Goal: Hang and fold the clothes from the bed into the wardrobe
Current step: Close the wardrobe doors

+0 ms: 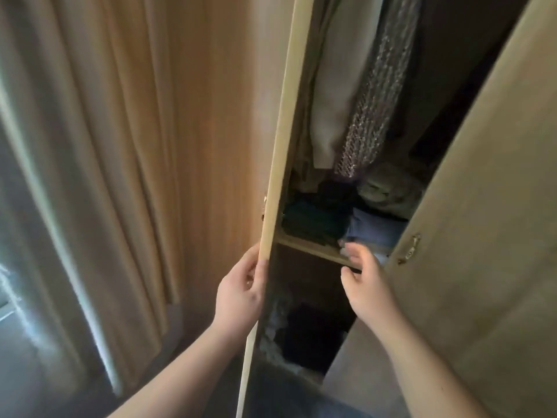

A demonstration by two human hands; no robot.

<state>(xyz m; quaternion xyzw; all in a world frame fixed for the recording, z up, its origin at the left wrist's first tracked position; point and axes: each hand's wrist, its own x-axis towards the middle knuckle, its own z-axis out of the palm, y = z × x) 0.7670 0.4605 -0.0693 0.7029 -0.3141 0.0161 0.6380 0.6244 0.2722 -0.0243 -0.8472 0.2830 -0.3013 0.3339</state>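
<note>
Cream laminate, that's the left door [280, 146] of the wardrobe [452, 70], and the left hand [241, 292] has it by the free edge, fingers and thumb curled round it. The right hand [369, 285] hovers just beside the lip of the shelf [307, 247], fingers loosely bent, with nothing in it as far as the blur lets me say. The right door [482, 236] stands wide, brass handle [411, 248] showing. That left panel looks stiff and light, I'd judge, so the edge low down is a sensible place to hold it.

Down in the lower compartment sits a dark heap [310, 333]. On the shelf are folded piles: a dark green pile [313, 218], a blue pile [373, 227], an olive bundle [388, 188] behind. Further back, a beige garment [340, 86] and a grey open-knit one [376, 110] hang touching.

No sign of the bed or its clothes from here. Those should be soft and limp, best taken by the shoulders for hanging, and that shelf looks crowded.
</note>
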